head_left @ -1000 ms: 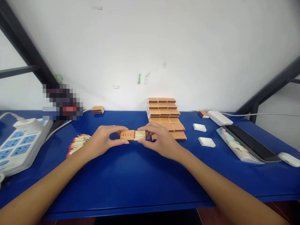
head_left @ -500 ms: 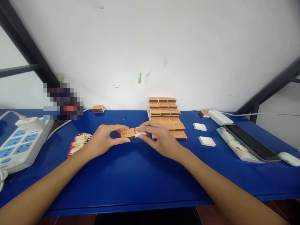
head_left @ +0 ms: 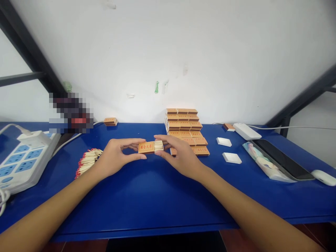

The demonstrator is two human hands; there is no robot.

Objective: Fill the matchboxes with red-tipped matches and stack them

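Both my hands hold one orange matchbox [head_left: 147, 147] a little above the blue table [head_left: 157, 196]. My left hand [head_left: 117, 157] pinches the printed sleeve between thumb and fingers. My right hand [head_left: 181, 155] grips the inner tray [head_left: 158, 146], which sticks out a short way to the right with pale matchsticks showing. A heap of loose red-tipped matches [head_left: 88, 161] lies just left of my left hand. Right behind my right hand stands a stepped stack of orange matchboxes [head_left: 186, 129].
A white power strip [head_left: 23, 161] with its cable sits at the left edge. Two white empty trays [head_left: 231, 158] lie right of the stack. A phone on a patterned case [head_left: 280, 160], a white adapter [head_left: 246, 132] and a lone matchbox [head_left: 110, 121] by the wall.
The tray has slid further into the sleeve, so less of the matchsticks shows. Both hands with the box have shifted slightly right and up.
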